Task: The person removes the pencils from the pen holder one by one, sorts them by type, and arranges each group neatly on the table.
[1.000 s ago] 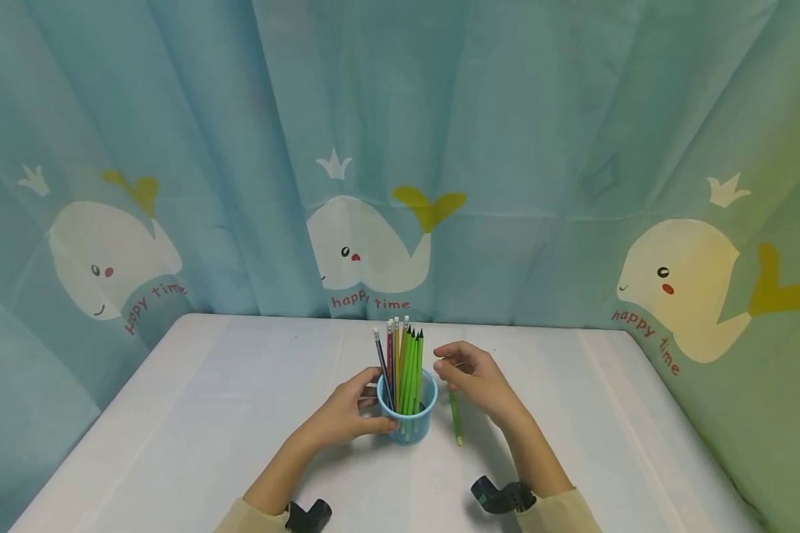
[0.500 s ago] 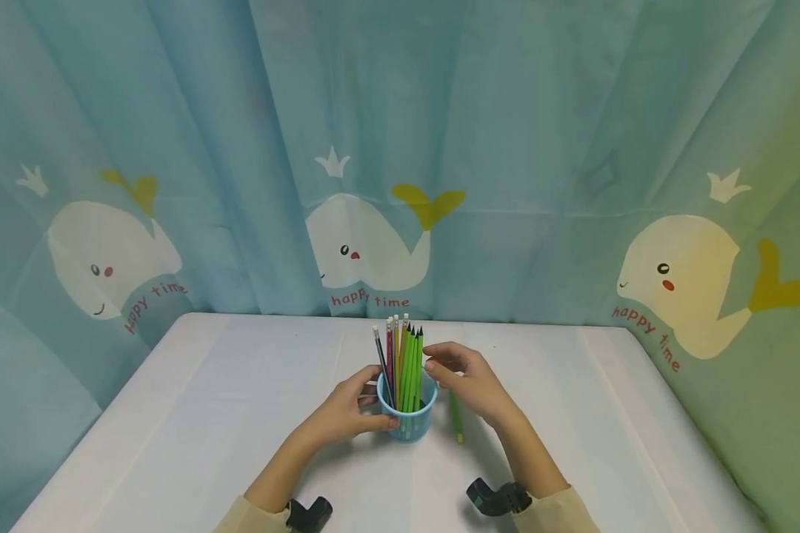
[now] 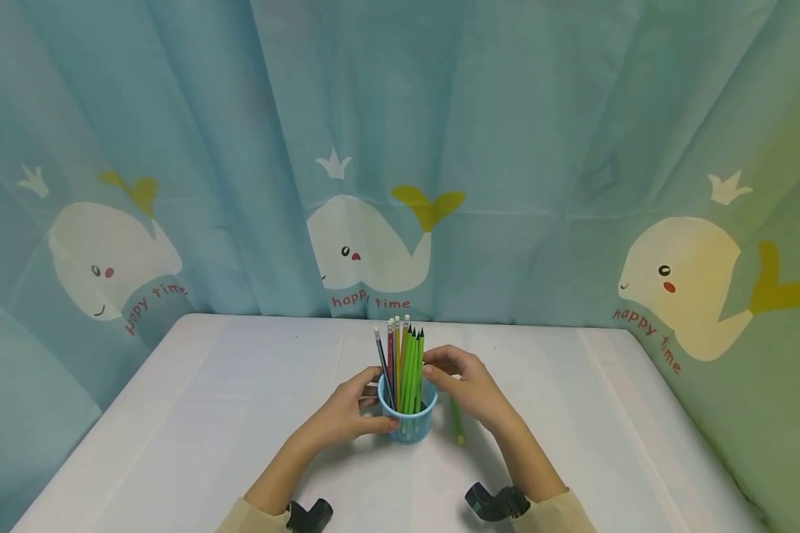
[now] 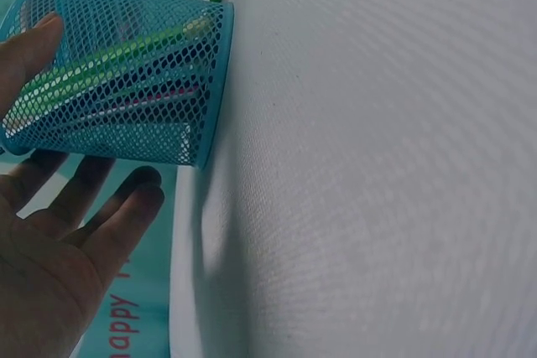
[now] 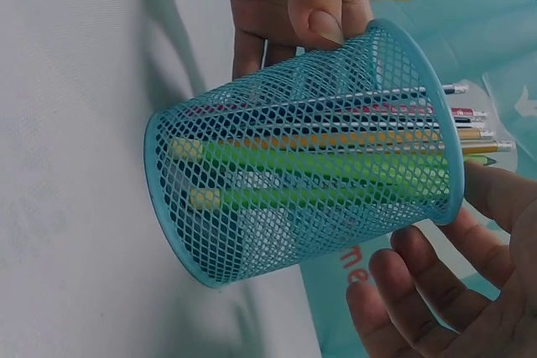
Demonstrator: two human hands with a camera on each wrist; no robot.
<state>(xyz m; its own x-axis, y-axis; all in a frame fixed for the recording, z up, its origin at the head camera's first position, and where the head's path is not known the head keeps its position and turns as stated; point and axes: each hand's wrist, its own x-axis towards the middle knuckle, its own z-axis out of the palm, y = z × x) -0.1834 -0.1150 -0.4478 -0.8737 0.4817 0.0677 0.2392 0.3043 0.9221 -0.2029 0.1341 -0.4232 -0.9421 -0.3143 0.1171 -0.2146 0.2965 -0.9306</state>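
Observation:
A blue mesh pencil cup (image 3: 408, 428) stands on the white table, holding several green pencils (image 3: 410, 370) with dark tips up and other pencils with eraser ends up. My left hand (image 3: 343, 414) holds the cup from the left, thumb at the near side and fingers round the far side. My right hand (image 3: 470, 385) is at the cup's right rim, its thumb and index finger close beside the green pencils. In the right wrist view its other fingers (image 5: 411, 266) are loosely curled by the mesh. A loose green pencil (image 3: 457, 422) lies right of the cup, partly hidden by that hand.
The white table (image 3: 207, 414) ends at a blue-green curtain (image 3: 520, 148) printed with whales. A dark camera (image 3: 310, 516) is worn on the left wrist and another camera (image 3: 496, 503) on the right.
My right hand has moved left, from beside the cup to its rim and the green pencils. The left hand, the cup and the loose pencil have stayed in place.

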